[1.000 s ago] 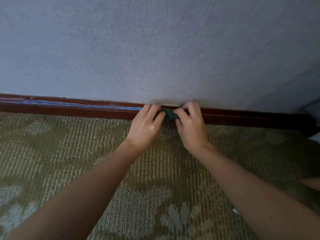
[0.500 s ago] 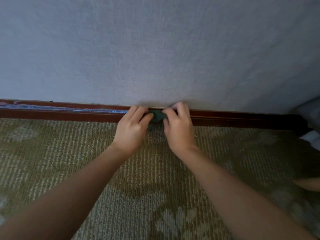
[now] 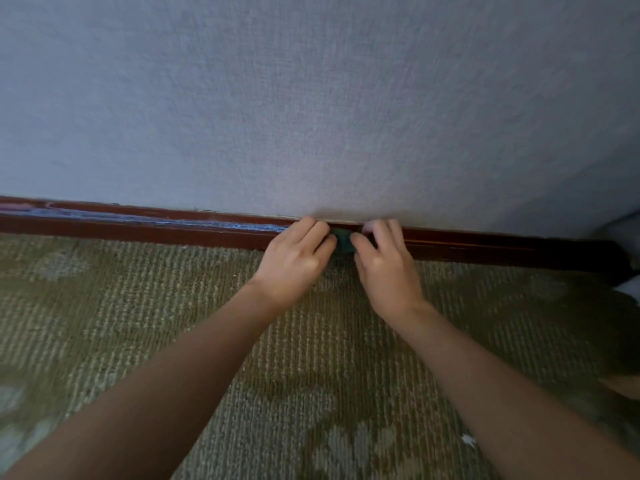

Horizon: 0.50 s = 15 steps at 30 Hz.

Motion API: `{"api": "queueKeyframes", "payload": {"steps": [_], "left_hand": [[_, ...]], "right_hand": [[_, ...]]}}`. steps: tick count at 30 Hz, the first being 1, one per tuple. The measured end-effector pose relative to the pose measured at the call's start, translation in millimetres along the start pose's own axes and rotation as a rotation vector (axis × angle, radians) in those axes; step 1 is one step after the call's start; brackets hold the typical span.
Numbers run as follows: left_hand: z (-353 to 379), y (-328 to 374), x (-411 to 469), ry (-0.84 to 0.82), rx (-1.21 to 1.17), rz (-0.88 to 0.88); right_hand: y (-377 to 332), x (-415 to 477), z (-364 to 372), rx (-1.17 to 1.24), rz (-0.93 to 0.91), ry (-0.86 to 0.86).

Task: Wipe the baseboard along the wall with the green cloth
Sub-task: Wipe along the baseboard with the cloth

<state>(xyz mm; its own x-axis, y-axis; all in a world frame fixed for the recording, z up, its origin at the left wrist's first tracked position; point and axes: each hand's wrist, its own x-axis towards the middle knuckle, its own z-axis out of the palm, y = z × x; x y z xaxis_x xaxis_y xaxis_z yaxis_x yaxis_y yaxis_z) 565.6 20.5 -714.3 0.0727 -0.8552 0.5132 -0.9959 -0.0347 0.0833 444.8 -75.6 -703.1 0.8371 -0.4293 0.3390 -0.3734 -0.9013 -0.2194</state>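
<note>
1. While both hands crowd it, the cloth [image 3: 343, 241] shows only as a small dark-green wad, pressed to the baseboard [image 3: 138, 227] where the wall [image 3: 311, 116] meets the carpet [image 3: 311, 358].
2. The left hand [image 3: 294, 258] curls its fingers onto the wad's left side. The right hand [image 3: 384, 265] does the same from the right, so the two pinch it between them.
3. Judging by how tightly it bunches, the cloth is soft, light and limp. It should mould to the baseboard's ledge, but it will not keep a shape unless held.
4. The best hold is probably a folded pad under the fingertips, with the thumb behind, so a flat face meets the wood. Loose corners would drag on the carpet pile.
5. The baseboard looks stiff and glossy, so the cloth should slide easily and needs only firm, even pressure.
6. A pale bluish streak runs along the ledge left of the hands. Whether it is dust or glare, I cannot tell.
</note>
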Motion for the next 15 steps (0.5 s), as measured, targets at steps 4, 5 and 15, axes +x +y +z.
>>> {"api": "queueKeyframes", "payload": {"steps": [4,5,15], "left_hand": [[-11,-16,-11,-0.019,0.048,0.009],[-13,-19,-13,-0.03,0.049,0.004],[0,10,7,-0.022,-0.005,-0.064]], "right_hand": [[-20,6,10,0.005,-0.019,0.017],[-23,7,12,0.01,-0.028,0.017],[14,-6,-5,-0.043,-0.063,-0.035]]}}
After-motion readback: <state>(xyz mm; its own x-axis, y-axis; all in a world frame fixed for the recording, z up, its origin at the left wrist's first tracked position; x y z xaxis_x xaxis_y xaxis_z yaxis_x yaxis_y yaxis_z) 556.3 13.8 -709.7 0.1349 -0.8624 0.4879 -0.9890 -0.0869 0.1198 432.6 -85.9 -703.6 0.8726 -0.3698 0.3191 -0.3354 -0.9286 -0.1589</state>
